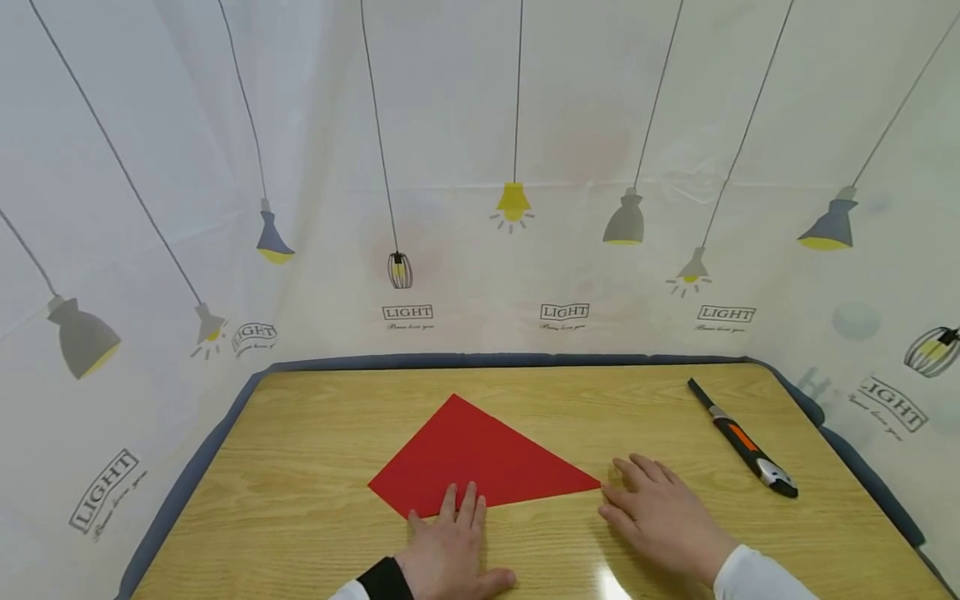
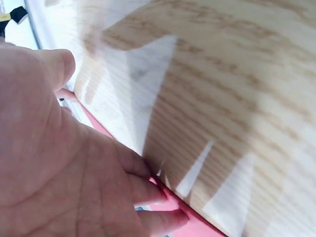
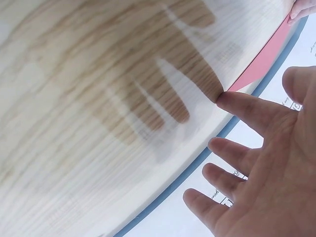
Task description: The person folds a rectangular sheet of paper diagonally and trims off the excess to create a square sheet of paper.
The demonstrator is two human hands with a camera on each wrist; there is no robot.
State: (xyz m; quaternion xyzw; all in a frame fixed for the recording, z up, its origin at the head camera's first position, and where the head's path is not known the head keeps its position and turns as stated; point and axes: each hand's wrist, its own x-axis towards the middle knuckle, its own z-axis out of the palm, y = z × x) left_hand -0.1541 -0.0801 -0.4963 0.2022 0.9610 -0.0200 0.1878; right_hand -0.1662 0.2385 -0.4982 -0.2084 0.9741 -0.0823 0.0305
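Observation:
A red sheet of paper (image 1: 480, 454), roughly kite-shaped and seemingly folded, lies flat on the wooden table. My left hand (image 1: 453, 552) rests at its near edge, straight fingertips on the paper and thumb out to the right. In the left wrist view, the fingers meet a strip of the red paper (image 2: 195, 224). At the paper's right-hand point is my right hand (image 1: 667, 521), fingers spread and loosely bent, gripping nothing. The right wrist view shows the index fingertip touching the pointed corner of the paper (image 3: 259, 64).
A utility knife (image 1: 750, 450) with a black and orange handle lies at the right of the table (image 1: 300, 433), its dark blade end pointing away. A dark blue edge strip (image 1: 465, 360) borders the table. A white curtain (image 1: 465, 100) printed with lamps surrounds it.

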